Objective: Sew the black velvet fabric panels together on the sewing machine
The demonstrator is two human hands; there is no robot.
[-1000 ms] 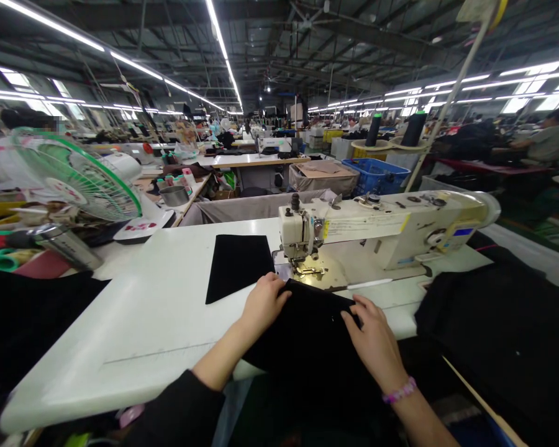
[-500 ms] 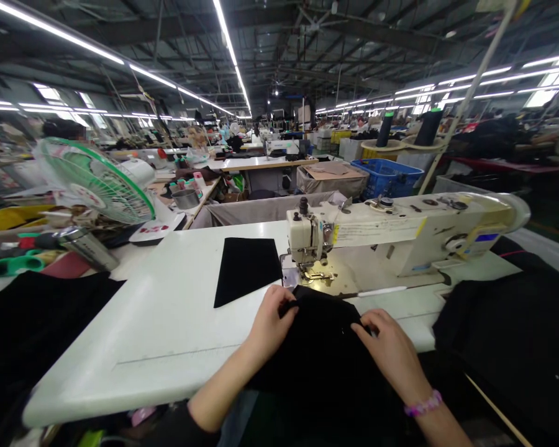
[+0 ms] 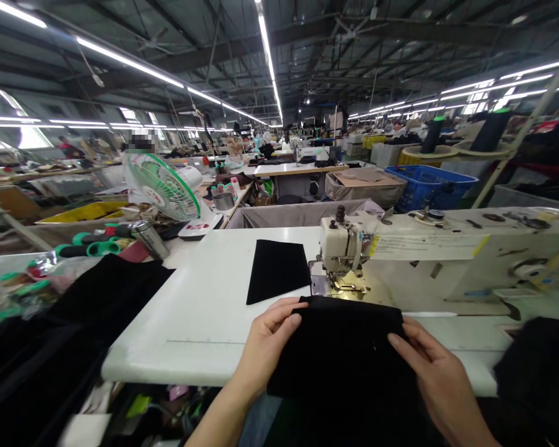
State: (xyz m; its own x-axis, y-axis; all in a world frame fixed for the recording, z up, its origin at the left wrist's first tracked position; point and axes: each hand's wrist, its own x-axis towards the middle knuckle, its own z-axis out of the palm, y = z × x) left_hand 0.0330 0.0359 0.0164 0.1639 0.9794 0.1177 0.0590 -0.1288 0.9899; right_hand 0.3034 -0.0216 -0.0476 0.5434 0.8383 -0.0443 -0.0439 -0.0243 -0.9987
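A piece of black fabric (image 3: 345, 347) is stretched between my two hands at the front edge of the white sewing table (image 3: 200, 310). My left hand (image 3: 272, 338) pinches its upper left corner between thumb and fingers. At the upper right corner, my right hand (image 3: 431, 357) grips the cloth the same way. The fabric's top edge is nearly straight, just in front of the sewing machine's (image 3: 342, 248) needle area. A separate black fabric panel (image 3: 278, 272) lies flat on the table, left of the machine head. The lower part of the held fabric hangs towards my lap.
A green-rimmed fan (image 3: 165, 186) stands at the back left, near a metal flask (image 3: 149, 241) and several thread spools. Dark cloth (image 3: 107, 292) drapes on the left, with more black cloth (image 3: 540, 357) at the right. A blue basket (image 3: 431, 184) stands behind the machine.
The fabric's top edge has been drawn wider and straighter, with my hands farther apart at its corners. The camera view has turned left, so the surroundings appear shifted right.
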